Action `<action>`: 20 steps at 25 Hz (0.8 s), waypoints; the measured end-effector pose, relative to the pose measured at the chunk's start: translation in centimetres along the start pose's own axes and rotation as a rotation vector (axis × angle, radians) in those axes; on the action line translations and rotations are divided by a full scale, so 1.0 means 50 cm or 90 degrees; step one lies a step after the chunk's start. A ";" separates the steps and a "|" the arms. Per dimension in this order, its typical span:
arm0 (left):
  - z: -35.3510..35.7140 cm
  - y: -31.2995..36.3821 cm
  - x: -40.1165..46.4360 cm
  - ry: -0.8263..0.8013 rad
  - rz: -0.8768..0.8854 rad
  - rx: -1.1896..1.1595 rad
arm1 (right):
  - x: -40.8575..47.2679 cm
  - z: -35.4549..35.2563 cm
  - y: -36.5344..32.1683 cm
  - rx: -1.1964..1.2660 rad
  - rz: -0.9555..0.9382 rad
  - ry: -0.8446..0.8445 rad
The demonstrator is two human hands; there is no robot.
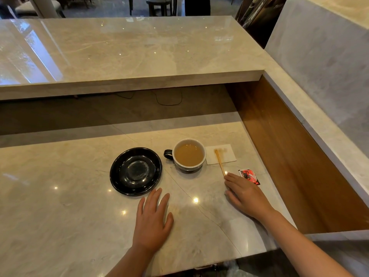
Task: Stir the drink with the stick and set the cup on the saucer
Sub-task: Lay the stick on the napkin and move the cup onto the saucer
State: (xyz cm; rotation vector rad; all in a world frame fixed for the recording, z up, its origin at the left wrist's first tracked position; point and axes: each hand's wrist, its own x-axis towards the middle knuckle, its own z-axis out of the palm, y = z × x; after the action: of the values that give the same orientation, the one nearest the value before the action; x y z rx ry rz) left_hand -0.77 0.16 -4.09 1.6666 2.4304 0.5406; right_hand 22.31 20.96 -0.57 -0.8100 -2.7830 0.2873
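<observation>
Resting palm-down on the marble counter (pixel 60 216), the left hand (pixel 152 222) lies flat with its forearm coming in from the lower edge; its fingers (pixel 154 196) are spread and straight, holding nothing, and their tips stop just short of the near rim of the black saucer (pixel 119 176). Over to the right, the right hand (pixel 246 193) reaches forward and inward from a bare forearm, also low on the counter, fingers extended and loosely together, gripping nothing. Its foremost fingertip (pixel 226 177) meets, or all but meets, the near end of the wooden stick (pixel 219 161); contact cannot be told for certain. Beyond that fingertip the stick runs away onto a stained white napkin (pixel 229 154). Left of the stick stands the cup (pixel 189 154), full of pale brown drink, on the counter beside the saucer, handle toward it. A red sachet (pixel 249 176) lies just right of the right hand's fingers.
</observation>
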 end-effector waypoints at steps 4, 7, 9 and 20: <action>-0.001 0.000 0.001 0.001 0.001 -0.001 | 0.033 -0.021 -0.032 0.022 0.024 0.082; -0.001 0.002 0.001 -0.002 -0.003 0.008 | 0.100 -0.049 -0.082 0.026 0.029 0.145; -0.001 0.001 0.000 -0.007 -0.010 0.015 | 0.156 -0.068 -0.122 0.039 0.081 0.048; -0.002 -0.001 -0.001 -0.002 -0.001 0.005 | 0.332 -0.061 -0.183 -0.067 0.149 -0.306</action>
State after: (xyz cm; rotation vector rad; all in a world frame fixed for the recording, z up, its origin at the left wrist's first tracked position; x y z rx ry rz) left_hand -0.83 0.08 -4.04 1.6677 2.4333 0.5291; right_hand 4.93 22.84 7.32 -1.2409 -3.1620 0.4292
